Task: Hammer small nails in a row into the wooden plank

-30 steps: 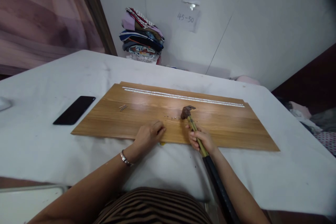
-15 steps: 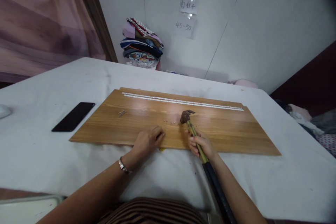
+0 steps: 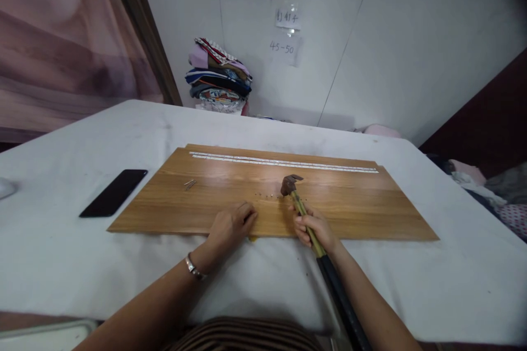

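My right hand (image 3: 315, 228) is wrapped around the neck of a claw hammer (image 3: 305, 213), whose rusty head hangs over a wooden board (image 3: 164, 203). The dark lower handle runs back under my right forearm toward my body. Below and left of the hammer head, a row of small nail heads (image 3: 267, 196) dots the wood. My left hand (image 3: 233, 224) rests on the board near its front edge, fingers curled in; whatever they hold, if anything, is hidden. Farther left, a few loose nails (image 3: 190, 184) lie on the board.
Two white ruler-like strips (image 3: 284, 163) run along the board's far side. A black phone (image 3: 114, 193) lies left of the board on the white-covered table (image 3: 61, 252). Folded clothes (image 3: 220, 74) are stacked by the wall, below paper labels (image 3: 285, 48).
The view has tipped up slightly, so the board and table sit a little lower in the picture. Both hands and the hammer keep nearly the same places over the board.
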The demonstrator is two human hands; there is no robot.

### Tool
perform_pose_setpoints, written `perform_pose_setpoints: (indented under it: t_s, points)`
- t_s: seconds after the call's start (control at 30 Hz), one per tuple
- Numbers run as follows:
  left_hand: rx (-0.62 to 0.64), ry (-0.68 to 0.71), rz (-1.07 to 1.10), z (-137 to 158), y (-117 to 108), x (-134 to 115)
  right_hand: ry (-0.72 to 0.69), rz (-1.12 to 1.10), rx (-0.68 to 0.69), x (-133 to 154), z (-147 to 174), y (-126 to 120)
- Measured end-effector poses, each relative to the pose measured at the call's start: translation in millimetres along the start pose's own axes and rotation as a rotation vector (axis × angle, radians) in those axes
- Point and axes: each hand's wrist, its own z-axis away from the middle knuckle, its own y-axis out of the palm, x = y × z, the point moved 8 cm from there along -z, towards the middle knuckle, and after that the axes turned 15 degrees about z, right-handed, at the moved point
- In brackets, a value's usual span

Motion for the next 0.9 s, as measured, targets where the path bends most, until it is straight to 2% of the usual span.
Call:
perform_pose_setpoints:
  t_s: [0.17, 0.43, 0.63, 0.9]
  points:
    - [0.0, 0.027, 0.004, -0.5, -0.8, -2.1, 0.031, 0.022, -0.003, -2.4, -1.2, 1.6]
    - [0.004, -0.009, -0.008, -0.3, -1.6, -1.6, -0.02, -0.011, -0.004, 2.7, -0.4, 1.0]
    - [0.01, -0.005, -0.008, -1.2, -1.7, -1.9, 0.003, -0.004, 0.017, -1.3, -3.0, 1.9]
    - [0.004, 0.003, -0.017, -1.0, -1.8, -2.3, 0.008, -0.005, -0.031, 2.5, -0.4, -0.2]
